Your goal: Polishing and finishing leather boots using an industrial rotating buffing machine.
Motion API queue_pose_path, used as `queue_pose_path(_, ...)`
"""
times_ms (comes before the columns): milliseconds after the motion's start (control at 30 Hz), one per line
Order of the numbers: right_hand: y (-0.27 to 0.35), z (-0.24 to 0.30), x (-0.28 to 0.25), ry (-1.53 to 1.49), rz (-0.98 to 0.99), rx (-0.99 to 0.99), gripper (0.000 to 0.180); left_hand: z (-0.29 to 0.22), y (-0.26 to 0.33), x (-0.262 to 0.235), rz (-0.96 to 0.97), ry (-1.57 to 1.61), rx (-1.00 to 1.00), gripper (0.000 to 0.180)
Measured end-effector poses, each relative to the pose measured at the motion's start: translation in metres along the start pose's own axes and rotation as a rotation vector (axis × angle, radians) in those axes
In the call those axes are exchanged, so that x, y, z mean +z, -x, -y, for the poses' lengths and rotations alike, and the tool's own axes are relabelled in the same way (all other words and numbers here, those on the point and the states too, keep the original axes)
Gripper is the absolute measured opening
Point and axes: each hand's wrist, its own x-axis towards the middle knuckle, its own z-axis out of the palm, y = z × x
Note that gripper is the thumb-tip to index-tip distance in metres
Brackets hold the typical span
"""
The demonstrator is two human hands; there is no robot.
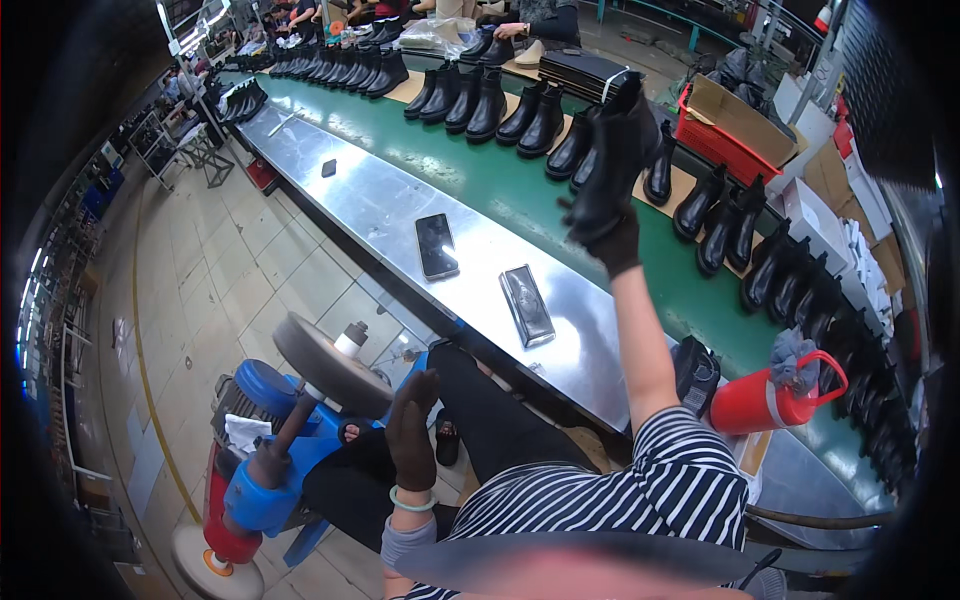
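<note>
My right hand [619, 246], in a dark brown glove, is raised over the green belt [480, 185] and closed on a black ankle boot [608, 180]. The boot is a little blurred and hides part of the row behind it. Beside the polishing machine's wheel [325, 365], my left hand [411, 435] is held up in a matching glove. Its fingers are stretched out, and nothing shows in it. Several pairs of black boots [486, 108] stand along the belt's far side.
A phone [436, 247] and a dark wallet-like case [527, 305] lie on the metal ledge [370, 190]. To the right stand a red bottle [765, 400] and a red crate [725, 140]. The blue polishing machine [265, 490] is at my left. A co-worker's hand [510, 30] is across the belt.
</note>
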Motion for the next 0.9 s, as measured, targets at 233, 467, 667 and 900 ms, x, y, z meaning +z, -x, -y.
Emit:
queue_pose_path(233,0.004,0.060,-0.186,-0.214,-0.963,-0.222,0.051,0.025,0.012,0.014,0.078,0.171,-0.184,0.041)
queue_pose_path(467,0.067,-0.142,-0.069,1.877,-0.633,-0.152,0.105,0.054,0.025,0.004,0.069,0.190,-0.400,0.041)
queue_pose_path(667,0.054,-0.151,-0.014,2.334,-0.788,0.413,0.104,0.092,0.029,-0.014,0.098,0.203,-0.565,0.045)
queue_pose_path(900,-0.012,-0.075,-0.071,2.005,-0.857,0.406,0.092,0.111,0.042,-0.034,0.016,0.195,-0.719,0.040)
